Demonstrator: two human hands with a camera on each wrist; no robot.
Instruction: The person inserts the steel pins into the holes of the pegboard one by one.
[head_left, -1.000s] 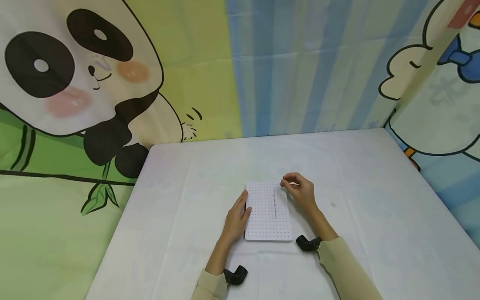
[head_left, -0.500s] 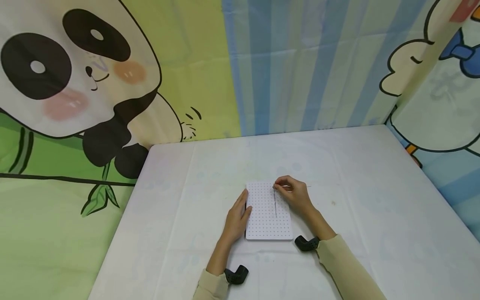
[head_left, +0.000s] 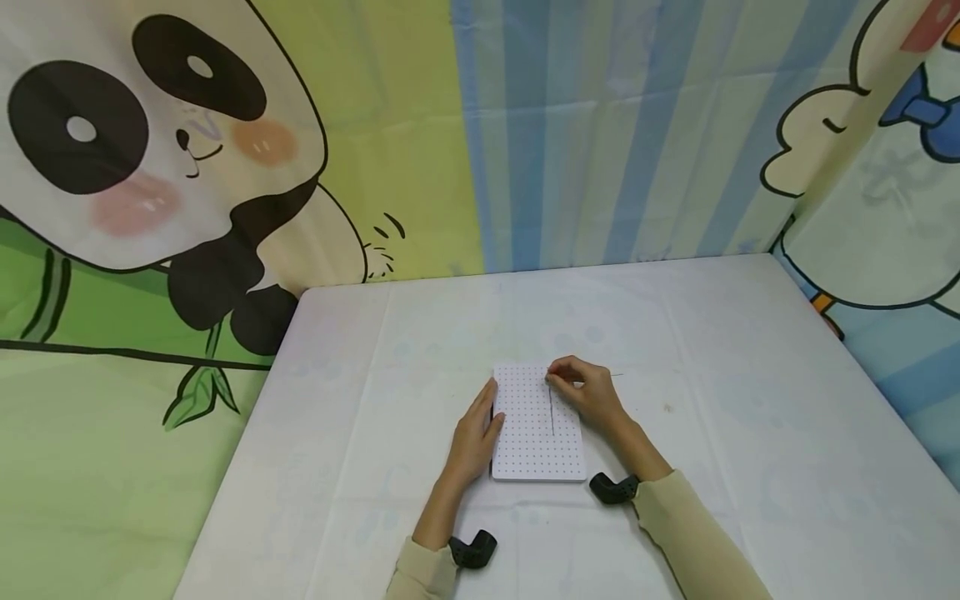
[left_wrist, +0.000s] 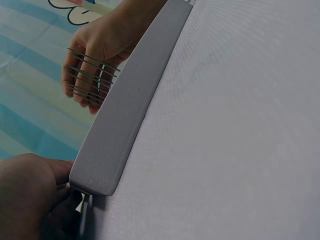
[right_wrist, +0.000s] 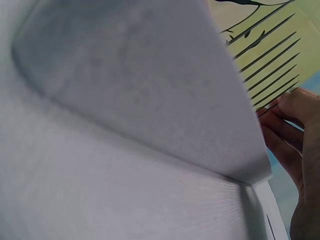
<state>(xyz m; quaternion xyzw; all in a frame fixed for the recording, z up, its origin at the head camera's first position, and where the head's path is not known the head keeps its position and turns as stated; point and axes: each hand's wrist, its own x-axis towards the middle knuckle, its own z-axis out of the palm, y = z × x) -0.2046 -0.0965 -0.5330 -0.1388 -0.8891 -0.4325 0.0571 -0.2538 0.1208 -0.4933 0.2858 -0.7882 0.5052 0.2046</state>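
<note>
A white board with rows of small holes (head_left: 525,450) lies on the table. Several thin dark needles (head_left: 552,412) stand upright in it in one row, seen side-on as parallel needles (right_wrist: 270,62) in the right wrist view. My right hand (head_left: 588,392) is at the far end of this row, thumb and forefinger pinching the end needle (right_wrist: 267,108). That needle's lower end is hard to make out. My left hand (head_left: 472,437) rests along the board's left side, fingers straight, thumb at the edge. In the left wrist view the left hand (left_wrist: 30,192) touches the board's end.
A thin dark line, perhaps a loose needle (head_left: 617,374), lies on the table right of my right hand. A white cloth covers the table (head_left: 390,367). Printed curtains (head_left: 600,167) stand behind it and along the sides.
My right hand has moved left from the board's far right corner to the far end of the needle row, then stayed nearly still. The left hand and the board keep their places.
</note>
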